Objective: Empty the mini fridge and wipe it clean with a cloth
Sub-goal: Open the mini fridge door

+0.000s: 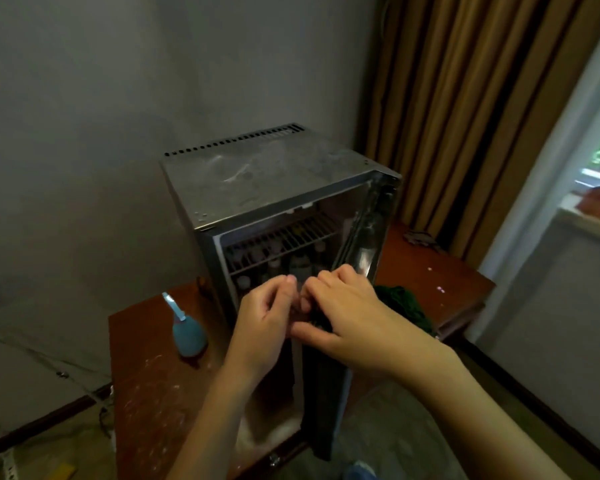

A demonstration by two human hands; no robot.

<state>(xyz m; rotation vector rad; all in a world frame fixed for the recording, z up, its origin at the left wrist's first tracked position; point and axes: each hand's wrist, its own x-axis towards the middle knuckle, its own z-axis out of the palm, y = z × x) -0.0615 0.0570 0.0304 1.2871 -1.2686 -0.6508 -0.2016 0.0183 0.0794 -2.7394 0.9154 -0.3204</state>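
— Where are the 2 hands?

— They meet in front of the fridge opening. The left hand (264, 320) has curled fingers, thumb against forefinger; I cannot tell whether it pinches anything. The right hand (343, 317) curls over something dark at the edge of the open door (323, 393); door or fabric, I cannot tell.

— And the cloth?

— A knitted green cloth (404, 304) lies bunched on the table (153, 393) just right of the door. Left of the fridge stands a smooth blue bulb-shaped bottle (187, 336). The table is reddish-brown wood flecked with white dust.

— The mini fridge (257, 181)?

— Boxy metal with a smeared top and vent slots along the back. Inside are 1 wire shelf (284, 237) and pale-capped bottles (300, 263) under it. Pleated brown curtain (465, 98) hangs behind.
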